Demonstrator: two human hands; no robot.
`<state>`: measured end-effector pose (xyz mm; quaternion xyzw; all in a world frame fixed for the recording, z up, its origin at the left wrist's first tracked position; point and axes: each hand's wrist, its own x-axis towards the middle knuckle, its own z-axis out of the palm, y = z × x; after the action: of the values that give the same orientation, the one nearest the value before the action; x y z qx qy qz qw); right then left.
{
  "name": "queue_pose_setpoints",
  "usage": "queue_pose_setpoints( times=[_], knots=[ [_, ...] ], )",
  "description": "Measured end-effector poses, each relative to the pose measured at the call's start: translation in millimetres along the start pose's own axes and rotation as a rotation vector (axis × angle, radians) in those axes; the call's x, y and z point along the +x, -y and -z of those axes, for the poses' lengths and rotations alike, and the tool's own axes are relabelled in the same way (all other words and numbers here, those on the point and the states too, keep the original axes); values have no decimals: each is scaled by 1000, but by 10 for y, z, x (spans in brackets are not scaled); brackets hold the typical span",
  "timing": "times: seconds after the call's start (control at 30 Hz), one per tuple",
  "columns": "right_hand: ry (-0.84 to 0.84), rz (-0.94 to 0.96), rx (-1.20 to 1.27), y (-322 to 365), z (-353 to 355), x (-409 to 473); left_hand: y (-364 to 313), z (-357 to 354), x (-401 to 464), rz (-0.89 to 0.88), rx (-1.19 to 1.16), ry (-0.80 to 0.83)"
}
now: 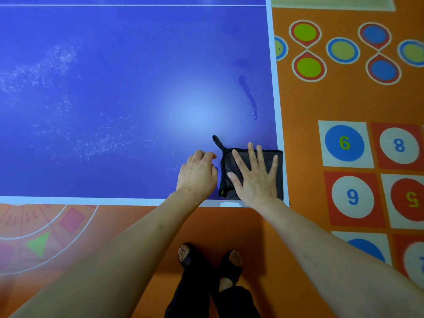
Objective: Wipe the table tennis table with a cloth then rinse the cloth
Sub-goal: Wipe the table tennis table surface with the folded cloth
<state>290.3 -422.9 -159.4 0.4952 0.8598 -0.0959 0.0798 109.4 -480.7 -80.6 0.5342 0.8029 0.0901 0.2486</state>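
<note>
R hand (255, 177): fingers straight and spread wide, palm flat, pressing down on the cloth (229, 173). No pinch or curl, just a flat press. L hand (198, 173): fingers loosely curled, tips touching the table top just beside the cloth's left edge; holds nothing as far as I can tell.

Cloth: dark, folded to a rough square w/ a hanging loop (217, 142) sticking out from its far-left corner. It lies at the near-right corner of the table tennis table (114, 88), its right edge over the white border line, near edge close to the table's near edge.

Handling, my guess: thin, soft, light, limp, prob damp, so it'll bunch or unfold if pulled by one corner. Flat palm w/ spread fingers suits wiping, keeps the fold together. To lift for rinsing, gather it in the fist or pinch the loop.

Table: wet streak (249, 97) near the right edge, pale dusty speckles (57, 65) across the left and middle part. Wiping looks barely begun; most of the top not yet done.

Below: orange floor mat (298, 99) w/ numbered circles, feet in dark sandals.
</note>
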Motion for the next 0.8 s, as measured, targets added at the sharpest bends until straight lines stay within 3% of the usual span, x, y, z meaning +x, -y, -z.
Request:
queue_pose_setpoints(
  times=[0.43,0.8],
  knots=[
    [-58,-35,22,-66,207,931,73,445,1093,-50,65,31],
    [-80,1,15,-358,680,2880,-70,769,2721,-8,75,-2]
  ],
)
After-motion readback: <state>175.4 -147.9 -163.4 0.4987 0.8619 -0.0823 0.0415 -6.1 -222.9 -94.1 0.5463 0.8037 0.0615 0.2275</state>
